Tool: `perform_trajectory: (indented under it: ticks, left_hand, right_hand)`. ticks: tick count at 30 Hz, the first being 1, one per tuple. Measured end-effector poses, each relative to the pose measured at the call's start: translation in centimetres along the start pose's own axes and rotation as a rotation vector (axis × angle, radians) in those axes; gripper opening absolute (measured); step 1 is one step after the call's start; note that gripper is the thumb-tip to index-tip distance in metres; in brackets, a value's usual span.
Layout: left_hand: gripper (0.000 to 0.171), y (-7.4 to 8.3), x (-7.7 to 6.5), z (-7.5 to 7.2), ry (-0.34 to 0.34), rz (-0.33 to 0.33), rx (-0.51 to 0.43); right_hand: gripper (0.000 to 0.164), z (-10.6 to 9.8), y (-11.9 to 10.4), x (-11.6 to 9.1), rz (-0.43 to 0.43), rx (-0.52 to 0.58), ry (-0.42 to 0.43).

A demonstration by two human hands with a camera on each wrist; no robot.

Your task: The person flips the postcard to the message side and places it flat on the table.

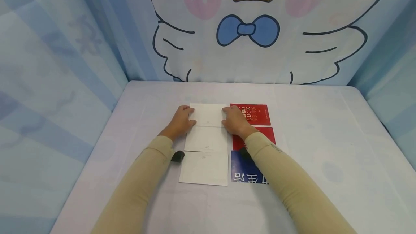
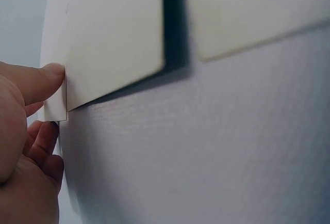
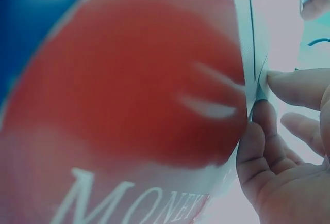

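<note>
Three white cards with small marks lie in a column on the table. My left hand pinches the left edge of the farthest white card, and my right hand pinches its right edge. In the left wrist view, the thumb presses the card's top near a corner, with curled fingers below. The right wrist view shows the thumb and fingers at the other edge. Nearer lie the middle white card and the nearest white card.
Right of the white column lie a red card lettered "LUCK", a second red card and a blue card with white characters, partly covered by my right arm. A patterned curtain stands behind the table.
</note>
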State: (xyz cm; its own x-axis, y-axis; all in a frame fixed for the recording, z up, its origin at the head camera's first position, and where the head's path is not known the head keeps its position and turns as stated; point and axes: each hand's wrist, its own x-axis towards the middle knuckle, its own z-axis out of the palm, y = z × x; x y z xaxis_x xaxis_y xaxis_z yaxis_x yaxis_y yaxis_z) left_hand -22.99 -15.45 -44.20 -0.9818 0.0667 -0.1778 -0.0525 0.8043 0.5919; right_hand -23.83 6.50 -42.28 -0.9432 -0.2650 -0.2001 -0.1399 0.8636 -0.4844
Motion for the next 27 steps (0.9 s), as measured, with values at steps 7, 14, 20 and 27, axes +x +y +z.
perform_trajectory:
  ticks: [7,14,20,27]
  left_hand:
    - [0.059,0.14,0.04,-0.21,0.013,0.016,0.07]
    - [0.058,-0.11,0.07,-0.47,0.018,0.031,0.14]
    - [0.057,-0.37,-0.06,-0.55,0.005,0.029,0.118]
    - [0.056,-0.16,-0.27,-0.63,0.0,0.017,0.103]
  right_hand:
    - [0.068,-0.05,-0.21,0.02,-0.004,-0.012,0.011]
    - [0.073,-0.07,-0.23,-0.12,-0.006,0.026,0.005]
    - [0.074,-0.13,-0.3,-0.24,0.02,0.061,-0.025]
    - [0.073,-0.16,-0.3,-0.19,0.026,0.049,-0.038]
